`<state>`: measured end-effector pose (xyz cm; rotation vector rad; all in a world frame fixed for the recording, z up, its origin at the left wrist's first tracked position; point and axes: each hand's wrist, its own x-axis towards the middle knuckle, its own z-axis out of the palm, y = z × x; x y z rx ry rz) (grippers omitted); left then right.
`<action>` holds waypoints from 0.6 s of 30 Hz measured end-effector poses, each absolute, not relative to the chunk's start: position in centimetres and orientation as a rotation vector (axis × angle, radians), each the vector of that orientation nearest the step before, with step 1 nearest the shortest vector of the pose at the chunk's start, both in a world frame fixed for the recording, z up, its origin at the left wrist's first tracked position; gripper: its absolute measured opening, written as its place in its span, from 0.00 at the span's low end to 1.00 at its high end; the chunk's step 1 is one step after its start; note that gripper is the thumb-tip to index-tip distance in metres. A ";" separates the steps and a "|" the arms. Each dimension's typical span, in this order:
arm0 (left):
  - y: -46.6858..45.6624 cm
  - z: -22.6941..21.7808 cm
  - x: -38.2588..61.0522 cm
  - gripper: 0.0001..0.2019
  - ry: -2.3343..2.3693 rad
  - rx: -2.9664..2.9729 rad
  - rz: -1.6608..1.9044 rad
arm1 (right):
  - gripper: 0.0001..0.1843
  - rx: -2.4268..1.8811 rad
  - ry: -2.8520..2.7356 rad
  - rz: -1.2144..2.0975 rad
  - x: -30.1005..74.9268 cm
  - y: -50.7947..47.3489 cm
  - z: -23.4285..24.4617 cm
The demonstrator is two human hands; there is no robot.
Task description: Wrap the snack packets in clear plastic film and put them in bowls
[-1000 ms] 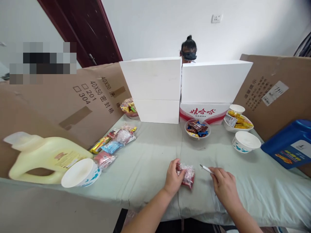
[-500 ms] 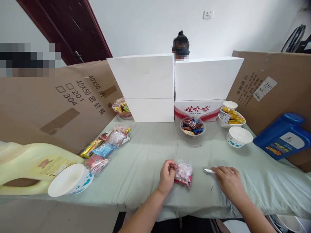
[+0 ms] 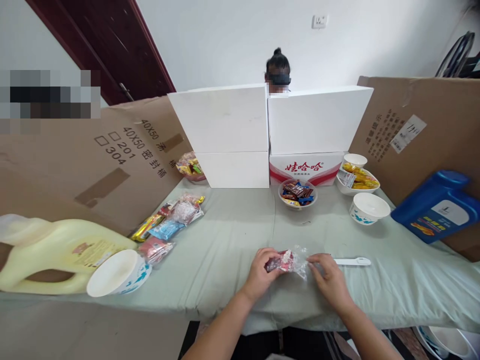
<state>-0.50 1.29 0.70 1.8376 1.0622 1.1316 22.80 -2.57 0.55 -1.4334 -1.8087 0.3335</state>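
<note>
My left hand (image 3: 262,272) grips a small red packet (image 3: 279,261) just above the cloth near the table's front. Clear crinkled plastic wrapping (image 3: 299,260) sticks out from the packet's right side. At that plastic's right edge, my right hand (image 3: 330,280) has its fingers curled in, with thumb and fingertips pinching the edge. Behind the right hand lies a slim white tool (image 3: 354,261) with a hole near its end; its other end is hidden by the fingers.
White boxes (image 3: 232,120) wall off the back, and a person (image 3: 278,67) sits behind them. A bowl of wrapped candy (image 3: 298,205) stands before them. Snack packets (image 3: 168,230), a paper bowl (image 3: 108,275) and a yellow jug (image 3: 67,235) are left; a blue bottle (image 3: 431,210) and white bowl (image 3: 369,206) right.
My right hand has let go of the white tool, leaving it on the cloth, and moved left to the plastic. The left hand has lifted and turned the packet.
</note>
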 end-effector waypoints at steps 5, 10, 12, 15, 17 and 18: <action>0.6 1.3 -1.8 0.08 1.049 1.745 1.059 | 0.11 -1.647 -1.581 0.263 26.4 -3.2 -0.5; 0.8 1.2 -1.8 0.08 1.333 1.562 1.196 | 0.12 -1.465 -1.494 0.040 23.6 -4.9 2.7; 1.3 0.8 -2.5 0.10 1.462 1.448 1.259 | 0.11 -1.292 -1.654 0.085 22.2 -5.9 4.0; 1.7 0.2 -4.4 0.13 1.593 1.340 1.326 | 0.08 -1.086 -2.057 0.263 20.8 -7.3 4.9; 1.0 -0.1 -5.7 0.14 1.689 1.325 1.438 | 0.05 -1.056 -2.246 0.336 20.4 -7.9 4.7; 0.4 -0.1 -6.1 0.13 1.735 1.358 1.509 | 0.06 -1.064 -2.292 0.344 20.4 -8.0 4.5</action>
